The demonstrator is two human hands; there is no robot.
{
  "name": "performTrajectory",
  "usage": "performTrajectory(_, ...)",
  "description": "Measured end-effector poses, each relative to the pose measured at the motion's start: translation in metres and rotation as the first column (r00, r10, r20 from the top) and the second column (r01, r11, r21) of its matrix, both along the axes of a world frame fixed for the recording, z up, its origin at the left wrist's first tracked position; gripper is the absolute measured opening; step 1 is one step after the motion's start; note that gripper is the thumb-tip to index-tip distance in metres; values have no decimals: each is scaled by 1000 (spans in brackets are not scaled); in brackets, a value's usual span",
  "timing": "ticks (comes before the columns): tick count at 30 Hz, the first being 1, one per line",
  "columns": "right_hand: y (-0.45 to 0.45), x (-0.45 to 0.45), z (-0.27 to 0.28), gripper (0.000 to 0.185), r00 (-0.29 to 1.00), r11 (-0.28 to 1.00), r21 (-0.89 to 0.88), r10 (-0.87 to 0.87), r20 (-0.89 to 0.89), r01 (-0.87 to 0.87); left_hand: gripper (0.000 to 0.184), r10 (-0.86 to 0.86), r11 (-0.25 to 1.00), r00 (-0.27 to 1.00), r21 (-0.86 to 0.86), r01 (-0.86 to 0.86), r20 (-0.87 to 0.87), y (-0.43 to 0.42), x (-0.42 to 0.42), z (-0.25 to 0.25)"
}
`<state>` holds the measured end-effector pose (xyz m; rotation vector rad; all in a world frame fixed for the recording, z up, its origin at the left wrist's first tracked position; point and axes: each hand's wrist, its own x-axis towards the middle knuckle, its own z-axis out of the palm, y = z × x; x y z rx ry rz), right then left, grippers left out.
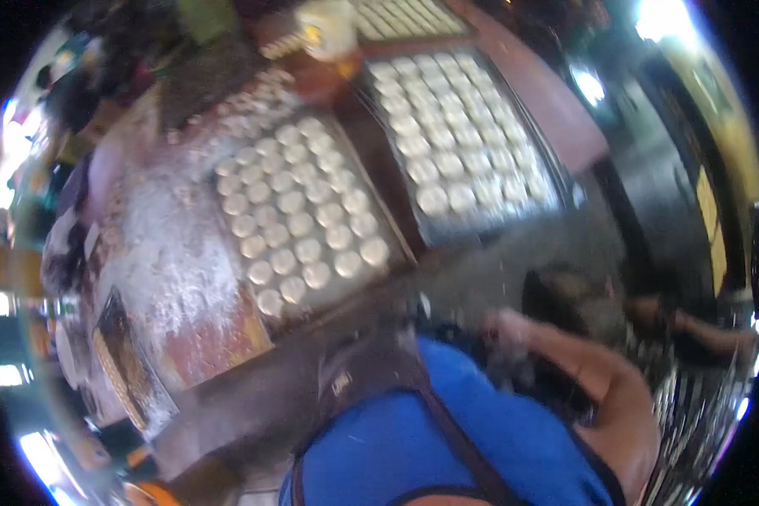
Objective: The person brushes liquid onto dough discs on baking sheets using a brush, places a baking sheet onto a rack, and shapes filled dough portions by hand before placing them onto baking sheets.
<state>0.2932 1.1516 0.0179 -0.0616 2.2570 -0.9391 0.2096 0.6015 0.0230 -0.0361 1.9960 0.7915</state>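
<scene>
My right hand [508, 327] hangs beside my blue shirt, below the right-hand tray and not touching it. Motion blur smears its fingers, so whether they hold anything is unclear. My left hand is out of the frame. Rows of small round pale dough pieces [291, 202] lie on a flat metal tray [333, 297] on the table in front of me. To its right, a second metal tray [451, 226] carries more rounds, set closer together.
Flour whitens the reddish table [219, 350] at left, with dough scraps [261, 97] towards the back. A third filled tray [409, 18] and a whitish container [329, 29] are at the far side. Another person's arm [708, 333] shows at right.
</scene>
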Motion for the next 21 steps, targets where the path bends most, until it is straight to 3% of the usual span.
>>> performTrajectory(1, 2, -10, 10, 26, 1000, 999, 31, 25, -14, -24, 29, -10, 1000, 1000, 0, 10, -6, 5, -4, 4)
performTrajectory(3, 9, -14, 16, 22, 959, 999, 36, 4, -283, 6, 29, -49, 999, 999, -13, 49, 4, 15, -15, 12)
performTrajectory(5, 25, -19, 24, 20, 986, 999, 33, -19, -168, 25, 29, -90, 996, 996, -26, 90, 16, 27, -23, 16)
performTrajectory(12, 101, -14, 21, 16, 987, 998, 11, 64, -150, -63, 28, -154, 983, 986, -92, 159, 58, 72, -30, 28)
performTrajectory(14, 120, -13, 41, 20, 998, 998, 19, -57, -18, 57, 28, -164, 980, 984, -104, 171, 66, 84, -30, 30)
performTrajectory(21, 150, -4, 40, 20, 967, 965, -76, -255, -23, 253, 28, -152, 980, 986, -116, 159, 68, 115, -21, 33)
